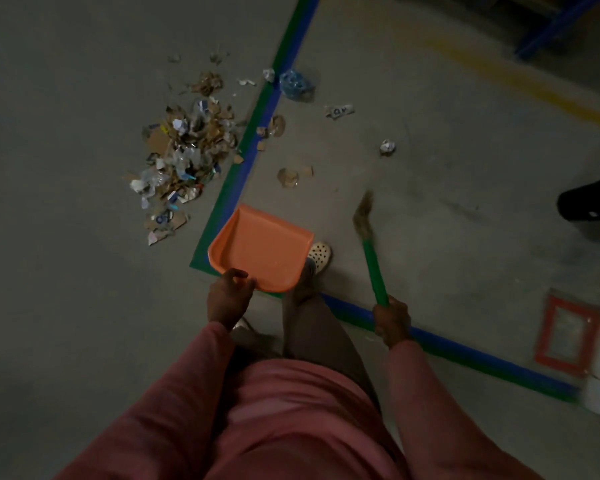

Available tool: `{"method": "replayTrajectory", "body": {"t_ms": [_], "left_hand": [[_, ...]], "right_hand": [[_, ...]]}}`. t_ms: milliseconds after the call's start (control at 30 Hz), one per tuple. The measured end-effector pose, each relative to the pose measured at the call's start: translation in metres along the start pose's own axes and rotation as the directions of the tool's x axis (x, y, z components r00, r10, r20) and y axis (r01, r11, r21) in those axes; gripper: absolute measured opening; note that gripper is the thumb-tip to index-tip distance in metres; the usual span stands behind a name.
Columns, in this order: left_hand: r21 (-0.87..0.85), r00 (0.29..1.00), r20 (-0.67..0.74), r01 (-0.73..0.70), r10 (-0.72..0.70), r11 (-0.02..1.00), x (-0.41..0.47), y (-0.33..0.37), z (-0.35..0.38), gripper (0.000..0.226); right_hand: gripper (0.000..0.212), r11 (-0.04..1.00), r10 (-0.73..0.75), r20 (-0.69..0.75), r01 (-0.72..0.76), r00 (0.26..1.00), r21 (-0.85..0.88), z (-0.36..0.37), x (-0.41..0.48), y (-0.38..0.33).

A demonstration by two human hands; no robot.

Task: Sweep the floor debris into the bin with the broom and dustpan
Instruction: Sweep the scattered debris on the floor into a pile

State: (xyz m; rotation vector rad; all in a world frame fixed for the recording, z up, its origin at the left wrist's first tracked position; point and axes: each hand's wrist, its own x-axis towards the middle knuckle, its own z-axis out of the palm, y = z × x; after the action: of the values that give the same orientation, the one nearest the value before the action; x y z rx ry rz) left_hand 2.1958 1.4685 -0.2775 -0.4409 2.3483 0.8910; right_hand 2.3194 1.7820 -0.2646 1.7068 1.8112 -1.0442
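Broom handle is gripped in my right hand; my left hand curls round the orange dustpan at its back edge. Debris pile lies ahead-left across the tape line, stray scraps right of it, my shoe just beside the pan.

dustpan: smooth orange plastic, slight sheen
broom: glossy green handle, coarse tan bristles
debris pile, left of centre: torn cardboard, crumpled paper, clear plastic film
floor: matt grey concrete, scuffed
tape lines: smooth green and blue
sleeves: soft pink cloth
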Motion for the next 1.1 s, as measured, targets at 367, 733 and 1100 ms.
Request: {"method": "replayTrajectory", "body": {"t_ms": [367,733,1100], "left_hand": [[-0.049,0.988,-0.021,0.149,-0.15,0.988,0.057,0.079,0.063,0.027],[-0.141,0.983,-0.08,0.153,-0.165,0.978,0.089,0.118,0.03,0.031],[-0.184,0.975,-0.109,0.17,-0.192,0.968,0.135,0.106,-0.038,0.029]], "right_hand": [[0.06,0.796,-0.294,0.326,0.419,0.899,-0.437,0.041,0.079,-0.172],[0.075,0.868,-0.232,0.218,0.303,0.948,-0.394,-0.043,0.093,-0.132],[0.036,0.798,-0.248,0.361,0.401,0.899,-0.45,0.093,0.06,-0.267]]}}
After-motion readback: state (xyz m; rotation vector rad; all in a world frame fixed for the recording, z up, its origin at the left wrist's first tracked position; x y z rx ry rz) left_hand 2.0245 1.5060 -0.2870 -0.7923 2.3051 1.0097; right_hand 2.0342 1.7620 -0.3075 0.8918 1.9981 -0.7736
